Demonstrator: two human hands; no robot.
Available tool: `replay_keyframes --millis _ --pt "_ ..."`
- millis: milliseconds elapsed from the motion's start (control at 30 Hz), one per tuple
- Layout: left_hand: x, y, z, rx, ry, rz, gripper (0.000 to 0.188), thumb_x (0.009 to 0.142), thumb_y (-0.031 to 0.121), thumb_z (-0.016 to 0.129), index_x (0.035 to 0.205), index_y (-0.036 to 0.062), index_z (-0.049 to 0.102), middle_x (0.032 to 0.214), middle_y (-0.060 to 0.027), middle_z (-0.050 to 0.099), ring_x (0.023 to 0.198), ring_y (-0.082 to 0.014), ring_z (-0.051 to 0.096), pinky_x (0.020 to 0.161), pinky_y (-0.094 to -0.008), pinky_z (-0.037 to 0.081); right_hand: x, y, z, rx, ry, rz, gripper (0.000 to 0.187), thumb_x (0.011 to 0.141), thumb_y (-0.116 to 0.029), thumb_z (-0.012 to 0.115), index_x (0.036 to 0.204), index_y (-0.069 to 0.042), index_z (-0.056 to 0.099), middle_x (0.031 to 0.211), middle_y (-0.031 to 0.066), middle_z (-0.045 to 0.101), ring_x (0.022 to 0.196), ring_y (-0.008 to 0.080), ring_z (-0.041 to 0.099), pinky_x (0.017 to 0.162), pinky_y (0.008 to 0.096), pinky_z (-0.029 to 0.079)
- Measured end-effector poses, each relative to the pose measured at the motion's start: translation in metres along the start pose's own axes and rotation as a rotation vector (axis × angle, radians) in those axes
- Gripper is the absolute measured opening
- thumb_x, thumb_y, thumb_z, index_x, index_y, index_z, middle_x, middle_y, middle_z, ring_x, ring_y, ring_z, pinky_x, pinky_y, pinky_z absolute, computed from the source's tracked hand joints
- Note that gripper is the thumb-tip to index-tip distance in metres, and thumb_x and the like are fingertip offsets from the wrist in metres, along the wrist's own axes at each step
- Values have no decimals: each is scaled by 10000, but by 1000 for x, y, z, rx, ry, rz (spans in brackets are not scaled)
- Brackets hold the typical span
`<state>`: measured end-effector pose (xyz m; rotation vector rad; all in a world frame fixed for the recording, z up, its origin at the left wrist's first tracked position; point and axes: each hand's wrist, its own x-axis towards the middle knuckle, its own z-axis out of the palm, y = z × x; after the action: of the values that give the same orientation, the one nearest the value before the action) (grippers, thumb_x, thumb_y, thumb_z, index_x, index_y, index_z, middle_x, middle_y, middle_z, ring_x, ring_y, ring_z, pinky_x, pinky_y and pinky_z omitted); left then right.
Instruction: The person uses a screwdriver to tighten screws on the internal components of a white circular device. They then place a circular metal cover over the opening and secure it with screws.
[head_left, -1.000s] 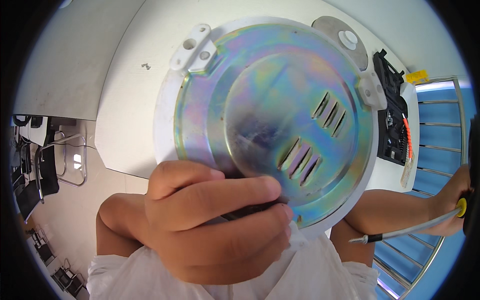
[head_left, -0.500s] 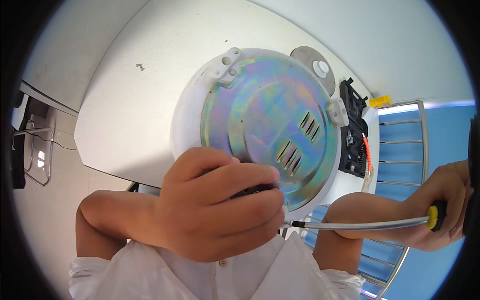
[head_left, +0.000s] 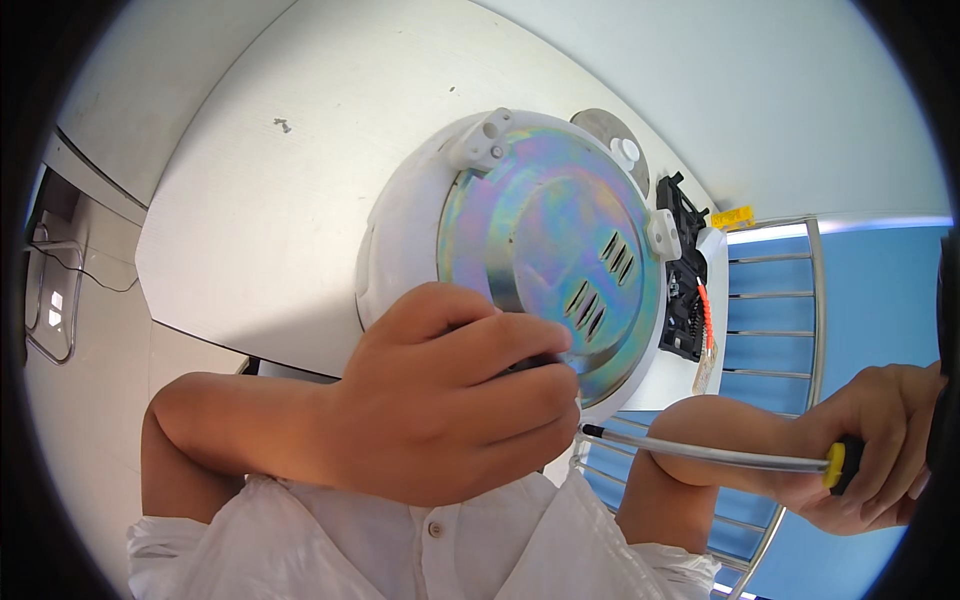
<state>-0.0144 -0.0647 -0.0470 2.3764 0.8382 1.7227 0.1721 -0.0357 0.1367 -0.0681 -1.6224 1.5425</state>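
A white rice cooker (head_left: 545, 215) lies tipped, its round, rainbow-sheened metal base with slotted vents and white feet facing up toward me. My left hand (head_left: 460, 400) is closed over its near edge, and a dark part shows between the fingers; what it is stays hidden. Off to the right, my right hand (head_left: 875, 440) grips the yellow and black handle of a screwdriver (head_left: 710, 455). The long metal shaft slopes up leftward, its dark end beside my left fingertips at the cooker's near edge. Whether the tip sits in a screw is hidden.
Beyond the cooker on the white table (head_left: 260, 220) stands a round metal lid (head_left: 600, 125) with a white knob. A black tool case (head_left: 685, 270) and an orange-red tool (head_left: 706, 315) lie to the right. Small grey bits (head_left: 283, 125) rest at far left. Metal rails (head_left: 770, 300) border the right side.
The cooker has tilted further, showing more of its white side wall. My right hand has moved left and lower, and the screwdriver's shaft now slants more. Both hands keep their grip.
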Motion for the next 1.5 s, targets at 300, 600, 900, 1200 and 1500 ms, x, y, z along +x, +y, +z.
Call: replay_keyframes --millis 300,600,900,1200,1500 --pt "-2 1 0 18 -7 1 126 720 210 681 818 146 635 873 44 617 866 -156 621 718 -289 374 -5 14 20 -189 54 -162 282 933 -187 534 1142 -6 474 719 51 508 462 111 507 314 236 423" --pt "-2 1 -1 7 -26 -2 145 720 231 683 833 151 639 885 49 614 887 -152 616 736 -295 369 -4 15 37 -377 171 -223 356 932 -190 535 1219 -5 435 791 55 516 480 115 513 325 247 430" --pt "-1 0 -3 4 -55 16 170 736 240 687 865 138 647 899 45 620 901 -157 614 737 -298 368 -1 13 26 -220 -26 -160 382 917 -191 545 1230 -2 436 843 89 510 571 164 524 422 280 455" --pt "-2 1 -2 6 -42 12 160 732 229 692 853 139 638 888 49 614 897 -142 614 729 -294 365 -1 14 28 -266 6 -179 402 866 -195 573 1198 5 465 936 112 486 727 209 510 567 324 458" --pt "-2 3 -2 28 -33 16 170 719 229 707 854 147 646 896 53 619 906 -141 608 750 -297 369 8 0 9 -319 -13 -202 423 816 -198 602 1166 12 494 1029 134 462 883 253 495 712 369 462"
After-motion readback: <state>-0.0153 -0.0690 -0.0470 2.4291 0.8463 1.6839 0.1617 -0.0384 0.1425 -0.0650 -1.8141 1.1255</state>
